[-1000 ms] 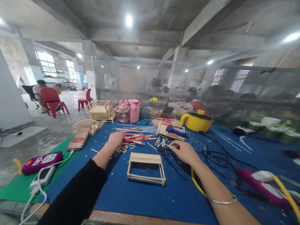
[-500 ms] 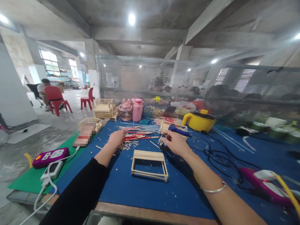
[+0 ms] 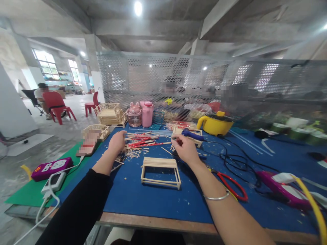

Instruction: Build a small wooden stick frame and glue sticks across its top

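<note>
At the left edge of a pile of thin wooden sticks [image 3: 140, 143], some in red printed wrappers, is my left hand [image 3: 117, 143]. Its fingers are curled, and what they hold is hidden. My right hand [image 3: 186, 148] is right of the pile with fingers pinched together; I cannot make out what is in them. A blue glue gun [image 3: 194, 135] is just behind that hand, partly covered by it; I cannot tell whether the hand touches it. Between my forearms stands a small wooden stick frame [image 3: 160, 164] with slats along its far side. Another stick frame [image 3: 177, 130] stands behind the glue gun.
Red-handled scissors [image 3: 233, 187] lie beside my right forearm. A yellow electric pot [image 3: 219, 126], black cables [image 3: 230, 160] and a purple power strip [image 3: 281, 190] occupy the right. Pink jug [image 3: 146, 115], stick models [image 3: 109, 114], phone [image 3: 89, 143] and purple device [image 3: 52, 168] stand left.
My left hand has shifted a little left, and my right hand slightly left too. The view has tilted down slightly, and the red scissor handle shows more beside my right forearm.
</note>
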### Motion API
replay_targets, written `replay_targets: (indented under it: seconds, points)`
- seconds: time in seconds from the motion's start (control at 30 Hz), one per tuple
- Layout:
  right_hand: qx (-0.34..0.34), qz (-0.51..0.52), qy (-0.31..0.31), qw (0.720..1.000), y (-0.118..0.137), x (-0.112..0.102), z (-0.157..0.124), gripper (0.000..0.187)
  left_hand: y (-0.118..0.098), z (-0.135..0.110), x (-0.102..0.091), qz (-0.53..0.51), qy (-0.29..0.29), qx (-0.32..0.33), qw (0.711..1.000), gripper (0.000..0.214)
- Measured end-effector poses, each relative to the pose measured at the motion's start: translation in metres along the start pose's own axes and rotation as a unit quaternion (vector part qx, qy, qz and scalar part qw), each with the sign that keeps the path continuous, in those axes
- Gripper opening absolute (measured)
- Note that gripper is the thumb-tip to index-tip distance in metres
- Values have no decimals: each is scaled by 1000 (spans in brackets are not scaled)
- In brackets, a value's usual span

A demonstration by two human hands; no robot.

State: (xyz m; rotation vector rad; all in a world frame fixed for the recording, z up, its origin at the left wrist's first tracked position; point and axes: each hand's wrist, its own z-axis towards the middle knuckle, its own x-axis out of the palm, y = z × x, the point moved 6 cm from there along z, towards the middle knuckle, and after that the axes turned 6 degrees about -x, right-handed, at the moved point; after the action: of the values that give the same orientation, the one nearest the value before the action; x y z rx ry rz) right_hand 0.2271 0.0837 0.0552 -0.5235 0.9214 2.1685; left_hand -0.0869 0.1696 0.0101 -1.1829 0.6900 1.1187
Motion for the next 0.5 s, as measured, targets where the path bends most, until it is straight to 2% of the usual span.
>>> replay_targets:
  seconds: [0.1,0.17,0.27,0.33,0.4,0.5]
  points:
    - [24,7,-46,999,-6,-10,3,30,19,5,-7,-2,21,-25,999,35]
    - [36,13,-70,997,-8,-13,3,32,26,5,-4,0,60,-31,998,34]
    - [42,19,-89,995,-8,-17,3,32,24,0,8,-6,129,-14,992,32]
    - [44,18,-99,994,-7,-22,3,31,17,-2,13,-20,153,1,988,31]
    - [48,15,-112,992,-7,-27,3,32,14,-3,10,-44,150,11,988,31]
    - [57,13,-124,990,-9,-33,4,34,23,-2,-15,-86,100,3,991,25]
